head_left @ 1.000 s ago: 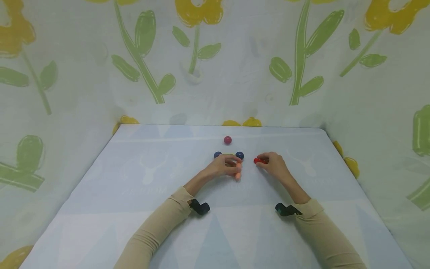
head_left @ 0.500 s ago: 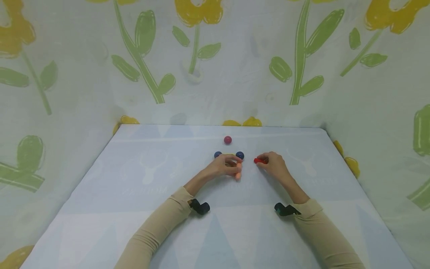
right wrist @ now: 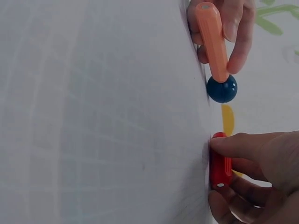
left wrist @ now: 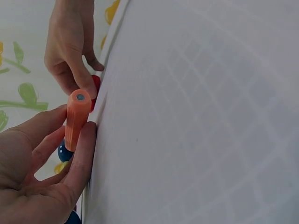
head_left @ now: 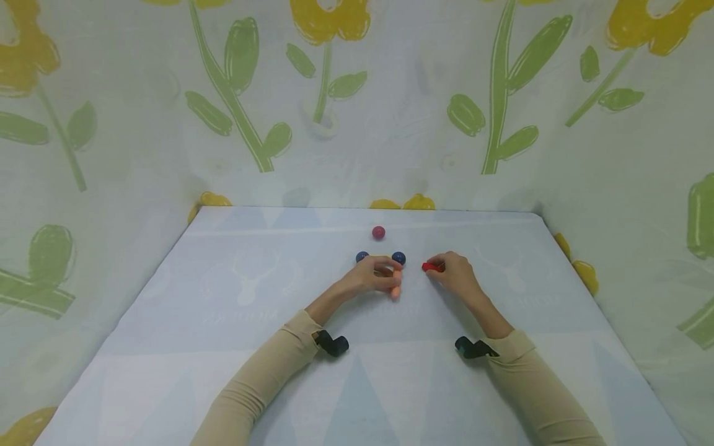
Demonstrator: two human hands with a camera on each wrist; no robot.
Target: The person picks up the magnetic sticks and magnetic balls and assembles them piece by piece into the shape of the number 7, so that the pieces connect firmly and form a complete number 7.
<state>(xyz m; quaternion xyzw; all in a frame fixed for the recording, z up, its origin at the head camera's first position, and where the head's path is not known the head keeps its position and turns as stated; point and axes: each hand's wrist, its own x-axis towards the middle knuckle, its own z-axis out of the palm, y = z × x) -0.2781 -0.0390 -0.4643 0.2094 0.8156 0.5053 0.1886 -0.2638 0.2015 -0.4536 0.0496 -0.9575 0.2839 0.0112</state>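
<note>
My left hand (head_left: pixel 368 275) pinches an orange magnetic stick (left wrist: pixel 77 119) between thumb and fingers. A round metal tip shows at its near end. In the right wrist view the stick's far end meets a dark blue ball (right wrist: pixel 222 88). My right hand (head_left: pixel 457 272) holds a red magnetic stick (right wrist: pixel 220 161) close to the tabletop, to the right of that ball. Left of it lies a second dark blue ball (head_left: pixel 362 255), with a yellow stick (head_left: pixel 381 255) showing between the two, partly hidden behind my left hand.
A dark red ball (head_left: pixel 379 232) lies alone farther back on the pale patterned tabletop (head_left: pixel 268 260). Behind the table and along its sides hangs a floral cloth (head_left: pixel 390 124). Each wrist carries a small black camera mount (head_left: pixel 331 343).
</note>
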